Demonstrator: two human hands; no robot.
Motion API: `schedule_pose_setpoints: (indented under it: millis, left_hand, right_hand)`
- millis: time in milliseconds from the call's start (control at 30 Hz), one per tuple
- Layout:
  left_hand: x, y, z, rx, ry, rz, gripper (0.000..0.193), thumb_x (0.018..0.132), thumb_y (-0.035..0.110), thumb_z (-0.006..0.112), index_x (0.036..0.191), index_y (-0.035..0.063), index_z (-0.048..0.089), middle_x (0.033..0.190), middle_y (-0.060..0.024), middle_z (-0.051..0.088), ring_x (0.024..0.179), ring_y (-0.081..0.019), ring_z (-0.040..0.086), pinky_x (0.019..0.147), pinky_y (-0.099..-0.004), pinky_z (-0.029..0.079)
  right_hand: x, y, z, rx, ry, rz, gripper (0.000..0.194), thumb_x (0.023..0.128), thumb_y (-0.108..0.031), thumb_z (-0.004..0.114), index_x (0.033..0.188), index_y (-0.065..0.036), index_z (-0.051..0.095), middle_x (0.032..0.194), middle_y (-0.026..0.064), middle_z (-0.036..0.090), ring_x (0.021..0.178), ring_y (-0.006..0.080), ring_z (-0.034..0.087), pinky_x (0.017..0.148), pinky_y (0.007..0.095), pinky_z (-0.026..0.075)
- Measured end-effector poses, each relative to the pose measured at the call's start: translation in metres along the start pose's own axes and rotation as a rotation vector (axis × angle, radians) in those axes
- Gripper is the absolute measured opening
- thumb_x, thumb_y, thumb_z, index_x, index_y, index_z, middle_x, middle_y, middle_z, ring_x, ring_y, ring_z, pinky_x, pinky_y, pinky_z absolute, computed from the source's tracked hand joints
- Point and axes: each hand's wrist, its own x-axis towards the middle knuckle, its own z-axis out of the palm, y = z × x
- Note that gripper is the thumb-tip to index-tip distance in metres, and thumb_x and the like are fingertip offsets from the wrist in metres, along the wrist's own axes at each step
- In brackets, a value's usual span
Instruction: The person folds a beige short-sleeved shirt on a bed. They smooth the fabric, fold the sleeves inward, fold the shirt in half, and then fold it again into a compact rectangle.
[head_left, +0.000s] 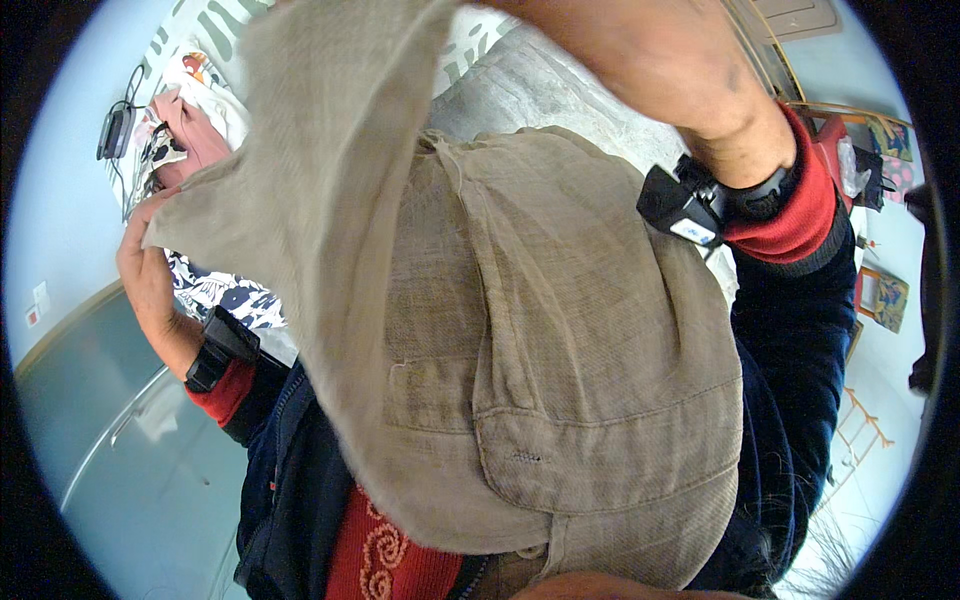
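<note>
A pair of brownish-khaki woven trousers (585, 300) spreads in front of my torso and fills the middle of the view. Its waistband, with a stitched buttonhole tab and a belt loop, hangs nearest my chest. At the left, my left hand (146, 247) pinches an outer edge of the cloth. One fold of fabric rises, slightly blurred, to the top of the picture. My right hand (652, 64) reaches over the trousers from the right; its fingers run past the top edge, so their grip is hidden. Each wrist wears a black strapped device.
Pink and white cloth items (191, 139) lie in a heap beyond my left hand, with navy-and-white patterned fabric (225, 292) below them. A black device with a cable (116, 131) is by the left wall. A glossy grey-green panel (142, 442) stands lower left. Greyish-white crumpled fabric (525, 90) lies behind the trousers.
</note>
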Motion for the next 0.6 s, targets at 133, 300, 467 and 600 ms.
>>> schedule_pose_setpoints:
  millis: [133,300,467,600]
  left_hand:
    - [-0.003,-0.003,-0.003,0.012,0.088,-0.096,0.03,0.102,0.014,0.054,0.121,-0.0033,0.068,0.113,-0.0045,0.068,0.106,-0.0146,0.059,0.095,-0.0285,0.045]
    - [-0.005,-0.001,-0.001,-0.012,0.039,0.034,0.025,0.099,0.01,0.053,0.114,-0.0007,0.071,0.115,-0.0076,0.07,0.11,-0.0184,0.061,0.099,-0.0309,0.045]
    - [0.0,0.006,0.005,0.005,-0.141,0.04,0.028,0.095,0.001,0.047,0.111,-0.0009,0.07,0.112,-0.0053,0.069,0.108,-0.0163,0.061,0.097,-0.0284,0.044]
    - [0.006,0.009,0.01,0.089,-0.301,0.002,0.031,0.093,-0.003,0.045,0.112,0.0001,0.07,0.106,-0.0021,0.069,0.1,-0.014,0.061,0.091,-0.0257,0.045]
  right_hand:
    - [-0.016,-0.013,-0.011,-0.325,-0.074,-0.175,0.024,0.099,-0.014,0.06,0.115,0.002,0.068,0.105,0.0141,0.07,0.083,0.0206,0.066,0.069,0.0302,0.054]
    - [-0.04,-0.033,-0.009,-0.665,-0.301,-0.492,0.02,0.095,-0.011,0.063,0.106,0.004,0.07,0.101,0.0174,0.069,0.077,0.0253,0.065,0.063,0.0324,0.053]
    - [-0.049,-0.026,0.019,-0.692,-0.42,-0.559,0.018,0.092,-0.01,0.066,0.099,0.006,0.072,0.1,0.0211,0.068,0.072,0.0294,0.065,0.059,0.0341,0.053]
    - [-0.053,-0.026,0.031,-0.65,-0.499,-0.455,0.02,0.092,-0.011,0.066,0.101,0.007,0.071,0.103,0.0219,0.069,0.071,0.0285,0.065,0.059,0.0331,0.054]
